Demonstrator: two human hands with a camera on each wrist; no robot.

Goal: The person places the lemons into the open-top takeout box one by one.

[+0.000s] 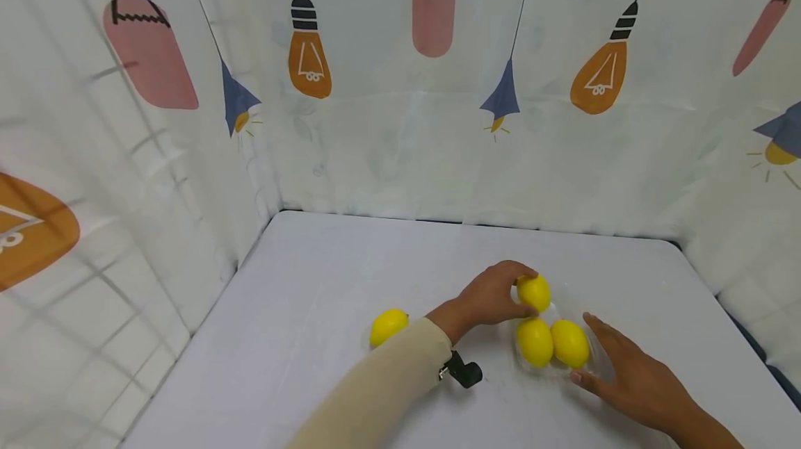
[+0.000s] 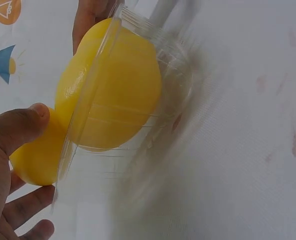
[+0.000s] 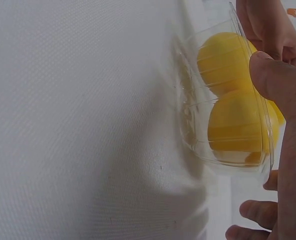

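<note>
My left hand [image 1: 497, 296] pinches a yellow lemon [image 1: 534, 293] between thumb and fingers over the back left part of a clear plastic container [image 1: 597, 363]. Two more lemons, a left one [image 1: 535, 342] and a right one [image 1: 570, 343], sit side by side in the container. In the left wrist view, the pinched lemon [image 2: 37, 155] is by the container's rim. My right hand [image 1: 644, 379] is at the container's right side, thumb and fingers spread apart. In the right wrist view, its thumb [image 3: 275, 80] lies along the rim; whether it presses there I cannot tell.
Another lemon [image 1: 388, 326] lies on the white table [image 1: 325, 275], left of the container and partly behind my left sleeve [image 1: 388, 379]. A black device [image 1: 463, 370] is strapped at my left wrist. White curtains [image 1: 400, 157] with printed lamps stand around the table.
</note>
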